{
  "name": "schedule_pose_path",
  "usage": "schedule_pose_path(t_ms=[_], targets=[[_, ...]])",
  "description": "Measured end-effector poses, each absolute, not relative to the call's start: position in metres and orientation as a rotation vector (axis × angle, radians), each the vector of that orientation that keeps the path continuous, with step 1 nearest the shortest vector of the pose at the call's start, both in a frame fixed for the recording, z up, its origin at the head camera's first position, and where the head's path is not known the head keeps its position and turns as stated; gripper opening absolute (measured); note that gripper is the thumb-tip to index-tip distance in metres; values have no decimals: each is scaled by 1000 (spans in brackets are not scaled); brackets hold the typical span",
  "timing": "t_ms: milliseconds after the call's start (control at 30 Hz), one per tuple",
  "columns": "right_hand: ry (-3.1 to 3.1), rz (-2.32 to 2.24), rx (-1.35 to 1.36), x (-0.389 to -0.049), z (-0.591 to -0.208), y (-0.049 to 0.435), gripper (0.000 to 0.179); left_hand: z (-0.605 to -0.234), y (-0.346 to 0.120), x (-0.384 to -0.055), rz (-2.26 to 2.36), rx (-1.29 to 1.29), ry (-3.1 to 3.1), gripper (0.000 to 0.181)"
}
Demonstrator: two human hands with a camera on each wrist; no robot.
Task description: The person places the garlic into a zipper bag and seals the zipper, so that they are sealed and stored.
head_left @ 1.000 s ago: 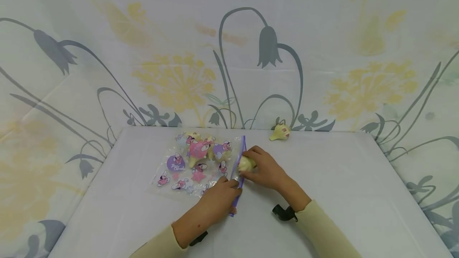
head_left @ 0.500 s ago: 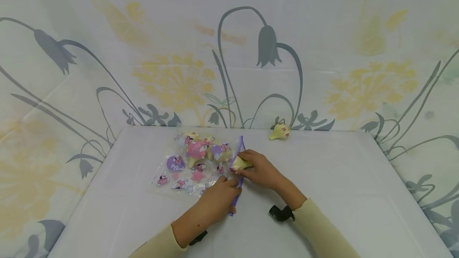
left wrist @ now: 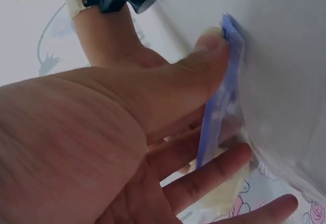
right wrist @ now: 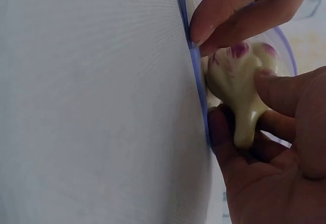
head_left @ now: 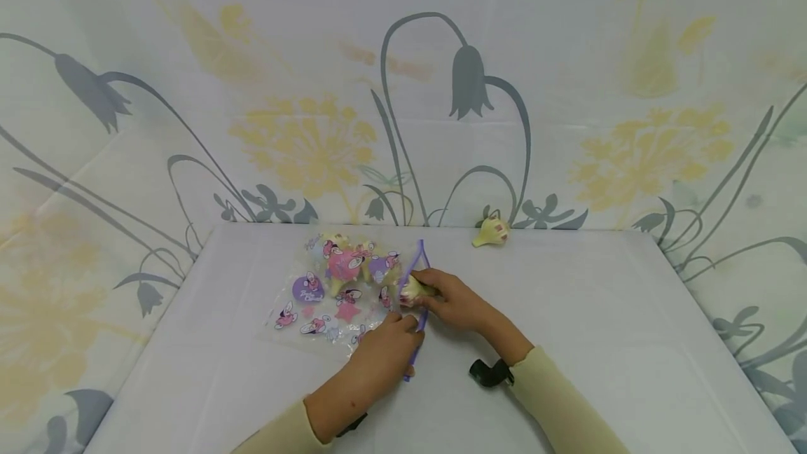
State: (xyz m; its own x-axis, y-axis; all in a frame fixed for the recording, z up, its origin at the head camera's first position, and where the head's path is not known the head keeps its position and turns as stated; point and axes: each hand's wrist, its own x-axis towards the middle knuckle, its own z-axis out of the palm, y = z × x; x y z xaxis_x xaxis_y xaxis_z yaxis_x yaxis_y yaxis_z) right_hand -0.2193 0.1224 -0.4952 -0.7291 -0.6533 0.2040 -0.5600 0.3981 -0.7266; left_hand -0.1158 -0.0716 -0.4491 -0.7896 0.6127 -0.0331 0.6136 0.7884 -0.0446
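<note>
Floral cloth (head_left: 567, 76) forms the backdrop at the rear and both sides. Forward of it sits the white tabletop (head_left: 599, 314), which carries all items. Clear printed bag (head_left: 347, 310): laid flat left of centre, mouth facing right and parted. Cream sleeves (head_left: 564, 405) cover my forearms. Left hand (head_left: 386, 349): my thumb and fingers hold the bag's purple rim (left wrist: 209, 122) at the near part of the mouth; some fingers extend along the film. Right hand (head_left: 457, 300): narrow grip; my thumb and fingers pinch one yellow piece (right wrist: 237, 76) with purple patches, positioned in the mouth, thick end toward the bag, thin end toward my palm. Further pieces (head_left: 336, 286) lie inside the bag; I cannot tell how many. One loose piece (head_left: 493, 231) lies near the tabletop's rear edge, apart from the bag. One black device (head_left: 488, 373) sits at each wrist.
</note>
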Motion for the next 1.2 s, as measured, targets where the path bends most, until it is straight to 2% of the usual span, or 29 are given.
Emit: schedule_pose_path(t_ms=[467, 1033, 1200], targets=[[2712, -1052, -1224, -223, -497, 107, 51, -446, -72, -112, -70, 970, 2966, 49], [2708, -1103, -1094, -225, -495, 91, 42, -445, -73, -111, -68, 1051, 3004, 44], [2700, -1202, -933, -228, -498, 86, 34, -447, -74, -112, -81, 1108, 3024, 44]])
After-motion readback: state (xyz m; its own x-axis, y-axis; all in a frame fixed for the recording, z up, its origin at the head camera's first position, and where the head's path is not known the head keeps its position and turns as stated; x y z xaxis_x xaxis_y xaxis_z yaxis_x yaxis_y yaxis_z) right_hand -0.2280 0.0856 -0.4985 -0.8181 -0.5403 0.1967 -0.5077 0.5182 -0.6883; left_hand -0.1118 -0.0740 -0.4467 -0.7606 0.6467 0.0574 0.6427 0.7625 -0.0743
